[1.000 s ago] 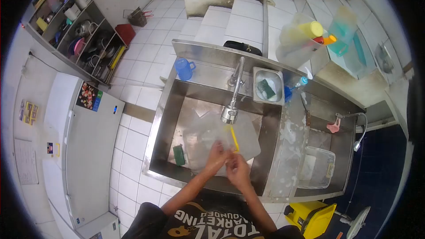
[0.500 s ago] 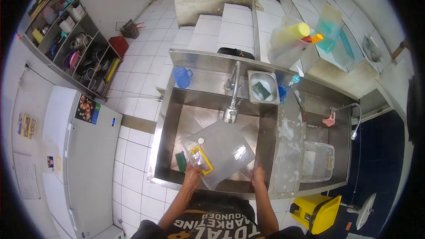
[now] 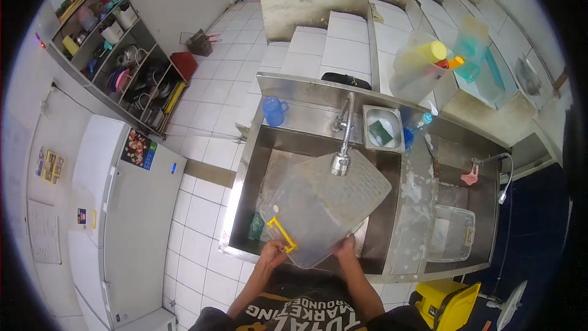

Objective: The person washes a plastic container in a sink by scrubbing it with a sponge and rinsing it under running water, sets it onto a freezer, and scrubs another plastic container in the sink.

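A translucent plastic container (image 3: 324, 208) with a yellow latch handle (image 3: 280, 233) is tilted over the left sink basin, below the faucet head (image 3: 340, 164). My left hand (image 3: 274, 254) is closed on its near-left edge, beside the yellow handle. On the near-right side, my right hand (image 3: 345, 247) grips the container's edge, its fingers partly hidden behind the plastic. A green scouring pad (image 3: 256, 225) lies in the basin to the left, partly covered by the container.
A blue mug (image 3: 274, 112) and a metal tray (image 3: 384, 129) with suds and a green sponge stand on the sink's back ledge. Another clear container (image 3: 451, 233) sits in the right basin. A knife (image 3: 433, 162) lies on the divider; a yellow bin (image 3: 446, 303) stands below.
The container has been tilted and turned, so its textured far part now shows under the faucet. My right hand has moved inward along its edge. The whole view has shifted slightly.
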Action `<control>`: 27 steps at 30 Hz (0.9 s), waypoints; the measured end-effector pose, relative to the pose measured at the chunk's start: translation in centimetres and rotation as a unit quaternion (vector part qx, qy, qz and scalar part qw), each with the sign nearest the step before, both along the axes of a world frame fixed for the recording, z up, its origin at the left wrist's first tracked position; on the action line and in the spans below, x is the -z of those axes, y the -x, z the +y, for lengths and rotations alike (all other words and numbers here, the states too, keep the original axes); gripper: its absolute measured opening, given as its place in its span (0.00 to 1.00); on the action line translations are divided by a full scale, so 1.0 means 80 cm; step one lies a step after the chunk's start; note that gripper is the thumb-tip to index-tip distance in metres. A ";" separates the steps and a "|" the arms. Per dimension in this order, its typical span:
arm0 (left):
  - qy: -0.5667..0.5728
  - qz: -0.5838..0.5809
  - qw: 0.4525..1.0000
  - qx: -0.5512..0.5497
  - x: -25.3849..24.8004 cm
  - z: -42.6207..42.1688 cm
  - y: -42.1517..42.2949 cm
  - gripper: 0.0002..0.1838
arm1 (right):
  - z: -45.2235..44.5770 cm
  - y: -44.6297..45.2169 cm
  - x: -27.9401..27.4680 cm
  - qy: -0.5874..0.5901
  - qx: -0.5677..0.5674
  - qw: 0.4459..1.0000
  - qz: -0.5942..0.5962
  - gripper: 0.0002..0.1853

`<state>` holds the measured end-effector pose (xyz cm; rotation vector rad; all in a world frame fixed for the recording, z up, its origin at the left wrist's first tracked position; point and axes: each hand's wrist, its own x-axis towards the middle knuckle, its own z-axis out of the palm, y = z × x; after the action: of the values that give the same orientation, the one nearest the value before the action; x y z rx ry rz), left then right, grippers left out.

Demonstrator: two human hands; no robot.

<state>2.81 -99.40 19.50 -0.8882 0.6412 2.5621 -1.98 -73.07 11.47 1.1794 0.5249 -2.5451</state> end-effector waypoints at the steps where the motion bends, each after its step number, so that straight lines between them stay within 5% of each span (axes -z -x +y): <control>1: -0.044 0.007 0.999 0.003 0.022 -0.007 -0.005 0.19 | 0.003 0.002 0.001 -0.019 0.031 0.999 -0.007 0.35; 3: -0.091 0.015 0.996 0.008 0.042 -0.008 -0.003 0.17 | -0.002 0.013 -0.037 -0.056 0.054 0.996 -0.035 0.33; 5: 0.067 -0.005 0.997 0.044 0.050 -0.006 0.004 0.17 | 0.001 0.023 -0.047 -0.090 0.075 0.991 -0.064 0.31; 9: 0.125 -0.098 0.987 0.013 0.054 -0.025 0.032 0.16 | 0.036 0.034 -0.018 -0.272 0.064 0.951 -0.130 0.28; 12: 0.302 -0.202 0.932 -0.009 0.039 -0.029 0.067 0.21 | 0.035 0.047 -0.034 -0.387 0.043 0.913 -0.126 0.27; 14: 0.419 0.023 0.906 -0.050 0.036 -0.023 0.087 0.26 | 0.030 0.056 -0.054 -0.444 0.041 0.891 -0.090 0.27; 15: 0.419 0.025 0.906 -0.052 0.011 -0.017 0.099 0.26 | 0.027 0.060 -0.066 -0.487 0.030 0.872 -0.043 0.27; 17: 0.496 0.018 0.856 0.149 -0.033 -0.001 0.115 0.29 | 0.016 0.068 -0.081 -0.529 0.018 0.848 0.010 0.26; 20: 0.413 0.008 0.898 0.151 -0.034 0.022 0.126 0.30 | 0.004 0.075 -0.095 -0.765 0.044 0.614 0.189 0.26; 21: 0.412 0.010 0.899 0.150 -0.029 0.023 0.131 0.30 | 0.001 0.070 -0.123 -0.771 -0.045 0.606 0.192 0.24; 23: 0.613 0.082 0.752 0.227 -0.024 0.024 0.140 0.29 | -0.007 0.063 -0.157 -0.771 -0.133 0.593 0.193 0.21; 24: 0.613 0.083 0.752 0.227 -0.025 0.025 0.143 0.29 | -0.010 0.062 -0.165 -0.780 -0.173 0.562 0.211 0.19; 26: 0.757 0.095 0.644 0.053 -0.033 0.027 0.156 0.31 | -0.014 0.060 -0.186 -0.789 -0.212 0.530 0.227 0.17; 27: 0.757 0.096 0.644 0.055 -0.054 0.023 0.164 0.31 | -0.016 0.060 -0.197 -0.795 -0.206 0.494 0.285 0.15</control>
<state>-10.32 -97.59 23.81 -0.7929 2.8961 1.4465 -6.75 -74.33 27.23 0.0931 3.1348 -1.2926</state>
